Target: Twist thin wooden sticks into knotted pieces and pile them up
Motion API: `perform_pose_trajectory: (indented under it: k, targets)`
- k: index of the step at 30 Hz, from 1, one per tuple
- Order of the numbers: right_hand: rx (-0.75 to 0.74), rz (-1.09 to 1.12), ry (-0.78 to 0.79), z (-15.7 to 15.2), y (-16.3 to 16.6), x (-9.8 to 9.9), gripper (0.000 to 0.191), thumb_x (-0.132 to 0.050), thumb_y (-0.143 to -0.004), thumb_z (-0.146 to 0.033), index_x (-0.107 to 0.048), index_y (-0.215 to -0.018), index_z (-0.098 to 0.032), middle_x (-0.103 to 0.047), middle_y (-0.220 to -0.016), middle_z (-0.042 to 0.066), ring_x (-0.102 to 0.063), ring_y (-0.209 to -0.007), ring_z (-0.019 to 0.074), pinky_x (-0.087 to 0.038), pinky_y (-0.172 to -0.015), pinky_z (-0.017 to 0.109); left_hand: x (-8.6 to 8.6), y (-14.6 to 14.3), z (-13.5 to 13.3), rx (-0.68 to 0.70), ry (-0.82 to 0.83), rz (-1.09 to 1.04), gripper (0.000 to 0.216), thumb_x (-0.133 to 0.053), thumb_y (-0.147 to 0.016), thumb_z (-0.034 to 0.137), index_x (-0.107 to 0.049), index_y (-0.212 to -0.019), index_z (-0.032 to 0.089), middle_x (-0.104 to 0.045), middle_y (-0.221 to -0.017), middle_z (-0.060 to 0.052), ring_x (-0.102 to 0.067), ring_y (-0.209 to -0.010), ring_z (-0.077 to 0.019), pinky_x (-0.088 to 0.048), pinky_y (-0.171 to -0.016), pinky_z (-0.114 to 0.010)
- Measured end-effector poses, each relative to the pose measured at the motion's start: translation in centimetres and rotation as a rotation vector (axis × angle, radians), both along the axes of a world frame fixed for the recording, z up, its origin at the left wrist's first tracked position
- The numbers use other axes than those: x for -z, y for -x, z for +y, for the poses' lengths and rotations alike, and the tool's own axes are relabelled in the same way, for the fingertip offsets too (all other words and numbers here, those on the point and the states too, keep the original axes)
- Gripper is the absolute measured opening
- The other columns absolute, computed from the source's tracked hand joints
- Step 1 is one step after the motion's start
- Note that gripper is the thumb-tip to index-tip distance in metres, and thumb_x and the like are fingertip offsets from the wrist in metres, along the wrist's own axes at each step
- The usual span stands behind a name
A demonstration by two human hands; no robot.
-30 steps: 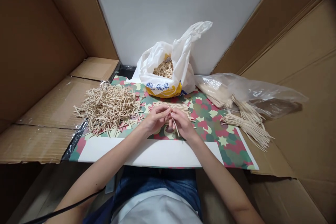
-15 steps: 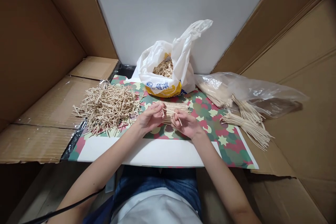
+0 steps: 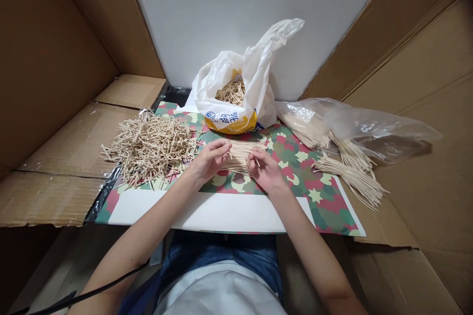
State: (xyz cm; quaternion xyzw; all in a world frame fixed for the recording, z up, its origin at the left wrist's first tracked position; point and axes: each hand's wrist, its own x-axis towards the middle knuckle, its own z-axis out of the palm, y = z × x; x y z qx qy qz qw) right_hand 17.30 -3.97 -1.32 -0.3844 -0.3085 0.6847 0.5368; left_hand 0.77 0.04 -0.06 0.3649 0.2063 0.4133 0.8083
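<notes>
My left hand (image 3: 211, 158) is closed in a pinch, with the short end of a thin pale strand (image 3: 231, 155) showing at its fingertips. To its right my right hand (image 3: 266, 171) is also closed, and a bit of pale strand shows at its curled fingers. A small gap separates the two hands. Just behind and under them lies a row of straight pale strands (image 3: 240, 150), side by side on the camouflage-patterned sheet (image 3: 295, 177). Whether both hands hold the same strand, I cannot tell.
A heap of short knotted-looking pale pieces (image 3: 151, 150) lies at left. Behind the hands stands a white plastic bag (image 3: 258, 78) holding similar pieces. Bundles of long strands (image 3: 351, 179) lie at right beside a clear plastic bag (image 3: 377, 123). Cardboard walls (image 3: 417, 69) flank the table.
The fingers of my right hand have curled in, and the strand end that stuck out of them shows less. Both hands stay close together over the row of strands.
</notes>
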Motion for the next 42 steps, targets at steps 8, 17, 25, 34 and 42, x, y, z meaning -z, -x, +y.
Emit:
perform_pose_trajectory:
  k: [8,17,25,34,42]
  targets:
    - [-0.138,0.005,0.022,-0.3,-0.1,-0.6,0.012,-0.060,-0.067,-0.023,-0.052,-0.062,-0.017,-0.048,-0.057,-0.003,-0.044,-0.050,0.0054,-0.035,-0.045,0.016,0.0,0.1,-0.5,0.069,-0.070,0.071,0.016,-0.070,-0.066,0.022,-0.059,-0.070,0.011,-0.054,-0.067,0.000,-0.052,-0.063,-0.0093,-0.039,-0.060,-0.021]
    - [-0.064,-0.100,-0.047,-0.4,0.0,-0.8,0.012,-0.058,-0.068,-0.023,-0.050,-0.061,-0.017,-0.049,-0.056,-0.003,-0.044,-0.051,0.0071,-0.033,-0.047,0.018,0.3,0.1,0.2,-0.067,-0.040,0.035,0.017,-0.065,-0.072,0.026,-0.055,-0.069,0.012,-0.042,-0.058,0.003,-0.042,-0.053,-0.0056,-0.035,-0.053,-0.017]
    - [-0.384,-0.099,-0.115,-0.7,-0.4,-1.0,0.017,-0.052,-0.078,-0.030,-0.058,-0.072,-0.015,-0.052,-0.063,-0.001,-0.050,-0.057,0.0095,-0.038,-0.058,0.024,0.1,0.3,-0.2,0.040,-0.092,0.053,0.017,-0.070,-0.067,0.023,-0.058,-0.070,0.011,-0.047,-0.064,0.002,-0.045,-0.058,-0.0059,-0.035,-0.057,-0.019]
    - [-0.396,-0.066,-0.065,-0.8,0.2,-0.2,0.011,-0.053,-0.076,-0.021,-0.051,-0.066,-0.016,-0.052,-0.053,-0.002,-0.046,-0.053,0.0098,-0.034,-0.057,0.024,0.2,0.1,-0.4,0.059,-0.076,0.037,0.016,-0.070,-0.067,0.023,-0.058,-0.071,0.012,-0.048,-0.062,0.002,-0.046,-0.055,-0.0065,-0.036,-0.055,-0.021]
    - [-0.534,0.020,-0.051,-0.6,-0.1,-0.6,0.014,-0.055,-0.073,-0.023,-0.049,-0.063,-0.016,-0.053,-0.052,-0.001,-0.046,-0.051,0.0094,-0.032,-0.052,0.023,0.0,0.5,0.0,0.016,-0.069,-0.026,0.015,-0.064,-0.073,0.024,-0.056,-0.071,0.012,-0.045,-0.062,0.002,-0.042,-0.056,-0.0060,-0.035,-0.055,-0.018]
